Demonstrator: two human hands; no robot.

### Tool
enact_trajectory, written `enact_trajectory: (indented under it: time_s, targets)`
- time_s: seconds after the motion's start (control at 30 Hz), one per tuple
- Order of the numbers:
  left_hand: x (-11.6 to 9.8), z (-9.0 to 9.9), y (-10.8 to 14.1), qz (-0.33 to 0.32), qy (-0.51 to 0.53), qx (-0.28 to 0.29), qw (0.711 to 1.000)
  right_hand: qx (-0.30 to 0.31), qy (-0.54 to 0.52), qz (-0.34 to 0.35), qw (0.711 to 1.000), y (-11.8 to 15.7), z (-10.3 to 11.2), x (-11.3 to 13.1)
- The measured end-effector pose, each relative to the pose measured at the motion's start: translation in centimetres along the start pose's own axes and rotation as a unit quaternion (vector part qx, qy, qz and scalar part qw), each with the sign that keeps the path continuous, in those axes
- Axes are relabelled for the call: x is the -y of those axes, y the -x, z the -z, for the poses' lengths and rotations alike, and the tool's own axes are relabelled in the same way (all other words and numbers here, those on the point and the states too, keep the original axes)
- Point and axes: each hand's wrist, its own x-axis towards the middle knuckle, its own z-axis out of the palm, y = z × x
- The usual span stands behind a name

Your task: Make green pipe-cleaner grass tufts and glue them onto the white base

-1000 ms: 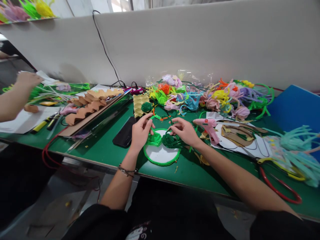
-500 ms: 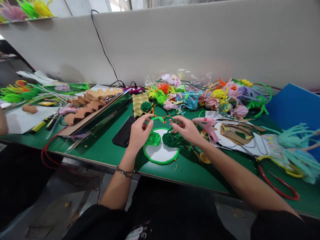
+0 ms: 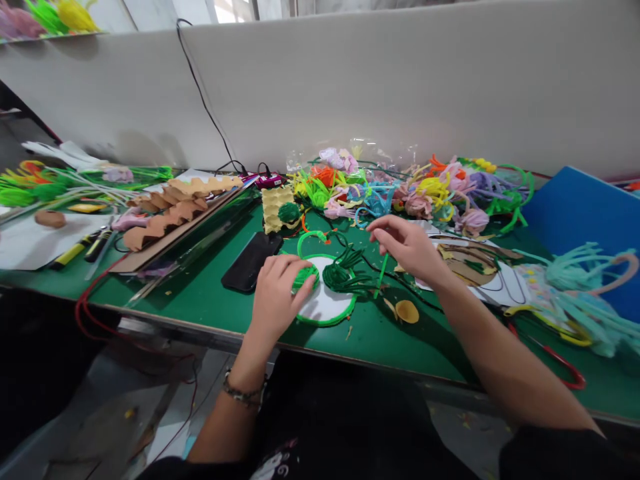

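My left hand (image 3: 277, 293) is closed around a bright green ribbed pipe-cleaner piece (image 3: 306, 277), thumb along its right side. That piece rests on a white disc (image 3: 325, 305) edged with green pipe cleaner. Beside it on the disc lies a dark green bundle of pipe cleaners (image 3: 343, 273). A bright green curved pipe cleaner (image 3: 309, 238) arches at the disc's far edge. To the right, my right hand (image 3: 403, 247) hovers with its fingertips drawn together; whatever they hold is hidden. Below those fingers shows a straight green strip (image 3: 381, 277); I cannot tell whether it is held.
A black phone (image 3: 251, 262) lies left of the disc. Egg-carton pieces (image 3: 173, 220) sit on cardboard farther left. Colourful pipe-cleaner bunches (image 3: 425, 190) line the back. Yellow-and-red-handled scissors (image 3: 555, 327), teal bunches (image 3: 575, 273) and a blue board (image 3: 590, 220) stand at right.
My hands have parted: the left came down onto the bright green piece, the right moved right and now covers where the pink glue gun lay. The curved green pipe cleaner is out of my fingers.
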Motion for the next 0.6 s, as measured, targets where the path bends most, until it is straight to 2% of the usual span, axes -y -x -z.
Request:
enact_trajectory:
  time_s: [0.1,0.2,0.27,0.3,0.47,0.6]
  targets:
    - [-0.7,-0.1,0.3,-0.014,-0.045,0.071,0.996,0.039,0.063,0.018,0.997,1.8,1.8,0.7]
    - [-1.3,-0.8,0.1,-0.011,-0.090,0.150,0.985,0.123,0.025,-0.031,0.992,3.5,3.7,0.3]
    - [-1.8,-1.3,-0.2,-0.003,-0.118,0.175,0.978,0.175,0.028,-0.061,0.982,4.4,4.8,-0.5]
    - [-2.0,-1.6,-0.3,0.001,-0.126,0.179,0.976,0.179,0.040,-0.073,0.980,4.8,5.2,-0.9]
    - [-2.9,-2.8,-1.1,0.009,-0.130,0.193,0.972,0.125,0.117,-0.108,0.979,5.8,6.6,-2.4]
    - [-3.2,-3.6,-1.3,0.025,-0.127,0.204,0.970,0.034,0.265,-0.106,0.958,5.8,7.5,-3.3]
